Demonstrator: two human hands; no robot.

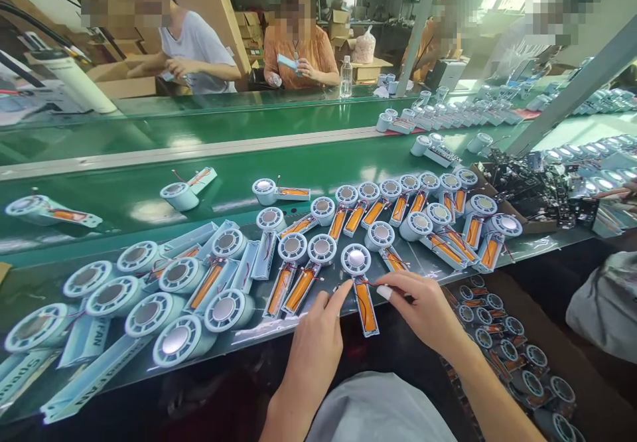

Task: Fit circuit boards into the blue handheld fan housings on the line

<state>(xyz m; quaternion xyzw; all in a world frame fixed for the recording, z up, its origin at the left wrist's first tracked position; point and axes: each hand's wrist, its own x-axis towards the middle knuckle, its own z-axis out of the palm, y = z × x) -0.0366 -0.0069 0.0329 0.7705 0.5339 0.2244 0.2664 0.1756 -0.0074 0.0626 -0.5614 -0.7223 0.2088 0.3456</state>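
Note:
At the table's front edge lies a pale blue handheld fan [355, 259] with its handle open toward me. An orange battery [365, 306] and thin dark wires show inside that handle. My left hand [318, 332] is closed at the fan's neck, thumb and index finger against its left side. My right hand [423, 302], on the other side, pinches the end of a thin red wire [369, 284] that runs from the neck. Similar open fans [321, 249] lie close around on both sides, several with orange batteries showing.
Fans with handles face down, some lettered, crowd the left [149, 316]. A box of dark circuit boards [537, 190] stands at the right. A carton of fans [497, 329] sits below the table edge. Across the green conveyor [239, 156], several people work near a plastic bottle [346, 77].

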